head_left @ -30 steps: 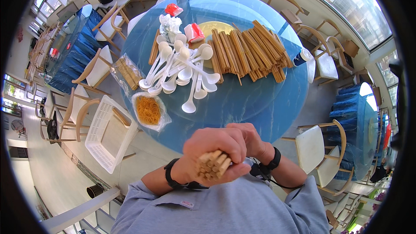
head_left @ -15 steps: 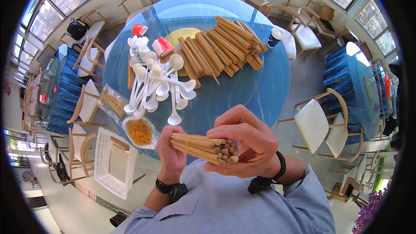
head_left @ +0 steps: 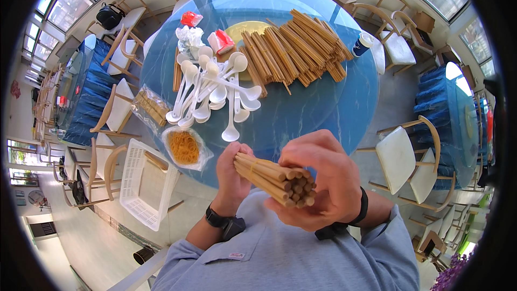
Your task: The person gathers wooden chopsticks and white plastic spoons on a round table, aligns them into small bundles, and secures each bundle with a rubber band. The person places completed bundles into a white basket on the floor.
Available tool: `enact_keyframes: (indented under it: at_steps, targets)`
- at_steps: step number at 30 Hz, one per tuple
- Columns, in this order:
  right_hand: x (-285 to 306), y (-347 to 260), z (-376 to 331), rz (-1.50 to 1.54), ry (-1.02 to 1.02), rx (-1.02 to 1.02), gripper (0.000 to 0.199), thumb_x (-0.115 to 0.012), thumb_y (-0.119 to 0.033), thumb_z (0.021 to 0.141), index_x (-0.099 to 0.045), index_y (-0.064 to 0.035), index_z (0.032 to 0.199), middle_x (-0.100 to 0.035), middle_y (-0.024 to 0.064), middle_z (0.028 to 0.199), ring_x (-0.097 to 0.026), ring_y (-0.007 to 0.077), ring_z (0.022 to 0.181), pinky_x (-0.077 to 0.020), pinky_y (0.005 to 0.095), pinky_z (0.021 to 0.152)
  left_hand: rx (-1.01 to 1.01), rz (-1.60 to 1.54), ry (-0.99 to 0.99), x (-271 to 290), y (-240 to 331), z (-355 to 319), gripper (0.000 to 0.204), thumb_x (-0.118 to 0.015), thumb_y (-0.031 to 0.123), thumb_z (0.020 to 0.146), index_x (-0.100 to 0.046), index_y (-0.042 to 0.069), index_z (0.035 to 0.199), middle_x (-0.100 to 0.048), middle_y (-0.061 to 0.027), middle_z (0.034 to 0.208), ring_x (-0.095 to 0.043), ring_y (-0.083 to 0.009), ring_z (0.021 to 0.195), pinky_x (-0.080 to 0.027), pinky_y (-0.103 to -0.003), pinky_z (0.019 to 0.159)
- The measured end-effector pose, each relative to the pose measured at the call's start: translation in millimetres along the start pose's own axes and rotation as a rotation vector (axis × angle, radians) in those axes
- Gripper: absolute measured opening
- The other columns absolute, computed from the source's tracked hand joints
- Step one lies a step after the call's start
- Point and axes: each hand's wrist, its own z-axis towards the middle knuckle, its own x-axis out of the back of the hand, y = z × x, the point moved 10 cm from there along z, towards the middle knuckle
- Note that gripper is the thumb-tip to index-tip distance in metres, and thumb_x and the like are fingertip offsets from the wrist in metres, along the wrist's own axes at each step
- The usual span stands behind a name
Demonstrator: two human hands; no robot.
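A bundle of round wooden chopsticks [head_left: 262, 174] is held between my two hands in front of my chest, its cut ends facing me. A yellow rubber band [head_left: 253, 166] loops around it. My left hand [head_left: 229, 171] is closed on the bundle's far end. At the near end, the fingers of my right hand [head_left: 331, 180] curl around the ends, with the thumb below. Beyond my hands lie a heap of white spoons [head_left: 207, 89] and, farther right, a large pile of chopsticks [head_left: 296, 48]. A plastic bag of rubber bands [head_left: 184, 146] rests at the table's left edge.
The round blue table [head_left: 301, 110] also bears a clear packet of chopsticks [head_left: 149, 106], red-and-white packages [head_left: 221, 41] and a dark blue cup [head_left: 362, 44]. A white plastic basket [head_left: 145, 183] stands left of the table. Chairs [head_left: 396, 153] surround it.
My view has shifted, so the table sits higher and farther right. The bundle has tipped so its near ends point more toward me. Both hands still hold it.
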Motion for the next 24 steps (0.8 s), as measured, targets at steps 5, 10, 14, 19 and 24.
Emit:
enact_keyframes:
  at_steps: [5, 10, 14, 19, 24]
  targets:
    - [0, 23, -1, -0.407, -0.017, 0.067, 0.053, -0.085, -0.01, 0.083, -0.065, 0.0047, 0.13, -0.071, 0.0161, 0.099, -0.072, 0.0292, 0.075, -0.0577, 0.0352, 0.062, 0.001, 0.084, 0.121, 13, 5, -1, 0.034, -0.053, 0.027, 0.113, -0.062, 0.006, 0.088, -0.05, 0.002, 0.067, -0.038, -0.0064, 0.047, -0.036, -0.026, 0.043]
    - [7, 91, -7, -0.516, -0.046, -0.15, 0.025, -0.073, -0.006, 0.1, -0.066, 0.0015, 0.123, -0.066, 0.0144, 0.093, -0.066, 0.031, 0.068, -0.0534, 0.0395, 0.059, -0.03, 0.257, 0.206, 30, 17, -4, 0.033, -0.053, 0.026, 0.112, -0.066, 0.002, 0.094, -0.047, 0.002, 0.065, -0.036, -0.0063, 0.044, -0.032, -0.026, 0.039]
    - [22, 116, -12, -0.304, 0.032, -0.278, 0.015, -0.071, -0.007, 0.104, -0.067, 0.0008, 0.116, -0.066, 0.0096, 0.092, -0.062, 0.0208, 0.07, -0.05, 0.0339, 0.064, -0.005, 0.271, 0.159, 23, 15, -3, 0.033, -0.053, 0.028, 0.113, -0.065, 0.002, 0.097, -0.048, 0.0015, 0.067, -0.034, -0.0059, 0.044, -0.03, -0.026, 0.039]
    - [45, 129, -32, 0.025, 0.303, -0.453, 0.009, -0.071, -0.008, 0.102, -0.067, -0.0001, 0.105, -0.063, 0.0043, 0.091, -0.053, 0.0102, 0.075, -0.0437, 0.0256, 0.067, 0.025, 0.235, 0.091, 9, 12, 7, 0.032, -0.054, 0.03, 0.114, -0.063, 0.004, 0.097, -0.048, 0.0017, 0.067, -0.034, -0.0057, 0.044, -0.028, -0.025, 0.039]
    - [33, 103, -17, -0.005, 0.163, -0.16, 0.012, -0.075, -0.007, 0.097, -0.065, -0.0018, 0.103, -0.063, 0.0063, 0.089, -0.054, 0.0115, 0.073, -0.0437, 0.0255, 0.066, 0.238, 0.188, 0.117, 10, -14, 21, 0.029, -0.055, 0.029, 0.113, -0.06, 0.008, 0.093, -0.048, 0.0009, 0.067, -0.032, -0.0066, 0.043, -0.026, -0.025, 0.039]
